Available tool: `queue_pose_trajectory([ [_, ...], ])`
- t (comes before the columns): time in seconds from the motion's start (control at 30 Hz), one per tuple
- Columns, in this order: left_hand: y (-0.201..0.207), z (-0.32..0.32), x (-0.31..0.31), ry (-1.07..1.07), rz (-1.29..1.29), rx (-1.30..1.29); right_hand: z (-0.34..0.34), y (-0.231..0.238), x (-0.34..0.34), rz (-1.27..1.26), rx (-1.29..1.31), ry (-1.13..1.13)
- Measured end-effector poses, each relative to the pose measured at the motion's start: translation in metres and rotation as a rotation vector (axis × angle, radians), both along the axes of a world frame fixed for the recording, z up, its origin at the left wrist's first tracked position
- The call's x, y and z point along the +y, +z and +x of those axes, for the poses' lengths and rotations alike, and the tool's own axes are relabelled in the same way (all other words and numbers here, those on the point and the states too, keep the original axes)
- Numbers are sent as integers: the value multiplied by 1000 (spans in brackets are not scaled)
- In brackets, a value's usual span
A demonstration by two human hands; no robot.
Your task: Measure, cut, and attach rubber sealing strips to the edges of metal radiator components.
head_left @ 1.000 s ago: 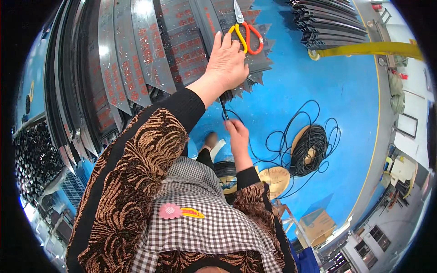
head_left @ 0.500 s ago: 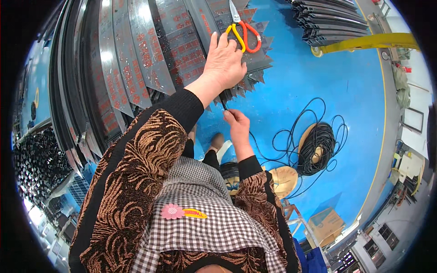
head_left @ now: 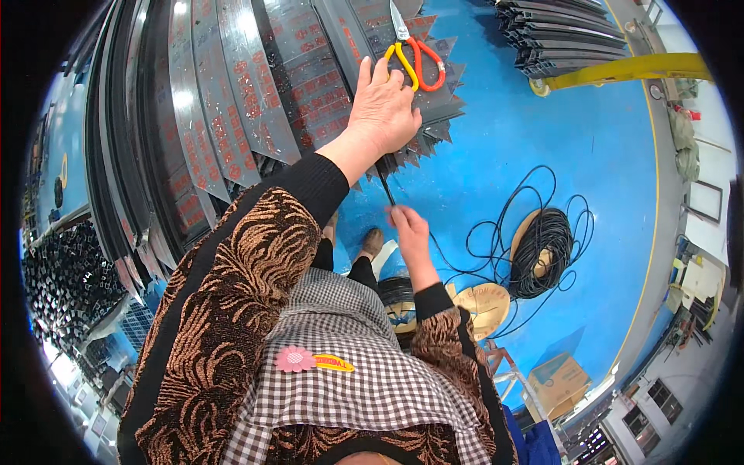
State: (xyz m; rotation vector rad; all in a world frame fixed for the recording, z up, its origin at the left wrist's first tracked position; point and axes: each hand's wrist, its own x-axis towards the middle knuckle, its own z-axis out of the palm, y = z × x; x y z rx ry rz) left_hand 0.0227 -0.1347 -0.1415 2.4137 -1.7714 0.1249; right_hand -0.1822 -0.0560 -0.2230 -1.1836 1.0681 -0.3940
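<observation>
My left hand (head_left: pixel 381 116) lies on the ends of the grey metal profiles (head_left: pixel 252 85), fingers stretched and apart. Just beyond its fingertips rests a pair of scissors (head_left: pixel 401 32) with one yellow and one red handle. A thin black rubber strip (head_left: pixel 386 187) comes down from the profile ends beneath my left hand. Lower down, the thumb and fingers of my right hand (head_left: pixel 411 232) pinch this strip, which looks taut between the two hands. From the right hand, black strip trails toward the coil on the floor.
On the blue floor (head_left: pixel 597 178) to the right sits a loose coil of black strip (head_left: pixel 535 260) with stray loops. A round cardboard spool (head_left: pixel 484 306) lies near my right elbow. Farther off are stacked dark profiles (head_left: pixel 562 35), a yellow bar (head_left: pixel 628 70) and a cardboard box (head_left: pixel 558 384).
My right hand has moved down and slightly right, away from the profiles, and a longer stretch of black strip shows above it. My left hand and the scissors stay nearly in place.
</observation>
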Motion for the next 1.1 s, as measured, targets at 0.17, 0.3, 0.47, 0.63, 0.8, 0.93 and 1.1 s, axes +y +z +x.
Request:
queue_pose_trajectory([
  [0.17,-2,0,2,2,-91,19,10,-4,-1,-71,25,12],
  [0.3,-1,4,3,4,-119,10,20,-1,-6,47,-86,-47],
  [0.47,-1,5,1,11,-133,18,9,-4,-3,-52,-17,29],
  [0.63,0,3,2,-1,-129,25,8,-10,-1,-38,-64,-31],
  [0.8,-1,6,1,-3,-163,27,10,5,-1,-53,-38,2],
  [0.93,-5,3,1,-10,-144,36,19,4,-7,-80,15,13],
  [1.1,-5,0,-1,-25,-120,-3,10,-2,-1,-53,-8,-6],
])
